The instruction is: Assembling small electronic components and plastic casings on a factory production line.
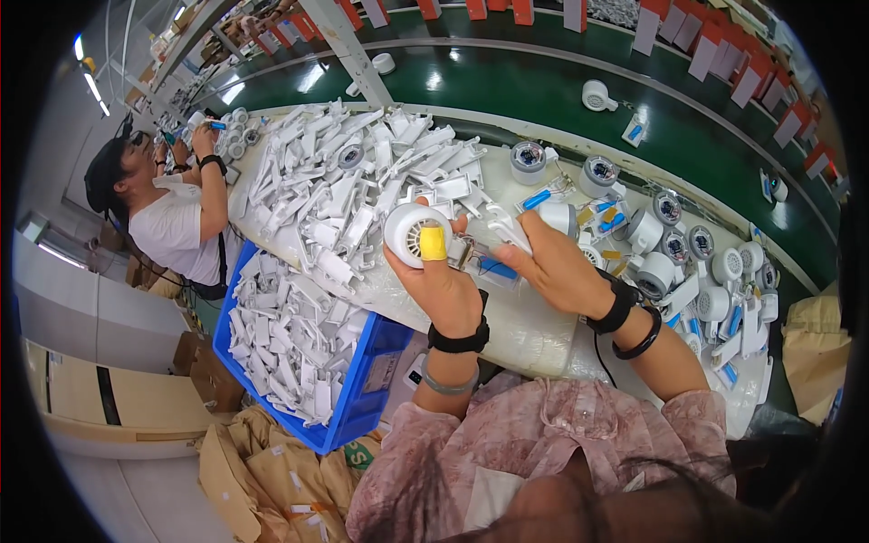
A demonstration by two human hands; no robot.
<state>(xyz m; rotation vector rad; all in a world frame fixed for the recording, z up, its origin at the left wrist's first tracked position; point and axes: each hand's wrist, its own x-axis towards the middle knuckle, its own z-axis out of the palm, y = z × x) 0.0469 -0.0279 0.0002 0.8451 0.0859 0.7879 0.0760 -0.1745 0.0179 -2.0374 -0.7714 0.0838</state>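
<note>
My left hand (445, 294) is closed around a white round fan head (405, 228) with a slotted grille. Yellow tape wraps its thumb, which presses on the grille. A small circuit board and a blue battery (498, 268) hang out on the fan head's right side. My right hand (566, 276) pinches a white plastic handle shell (509, 226) close to that board, fingers bent over it. Between the hands, the exact contact of shell and board is hard to make out. Just beyond them lies a heap of white handle shells (317, 181).
To the right, several fan heads (644, 231) with blue batteries crowd the table. A blue crate (348, 398) full of shells stands at the left front. Past the table runs a green conveyor (507, 90) carrying red-and-white boxes (706, 50). A co-worker (176, 208) works at far left.
</note>
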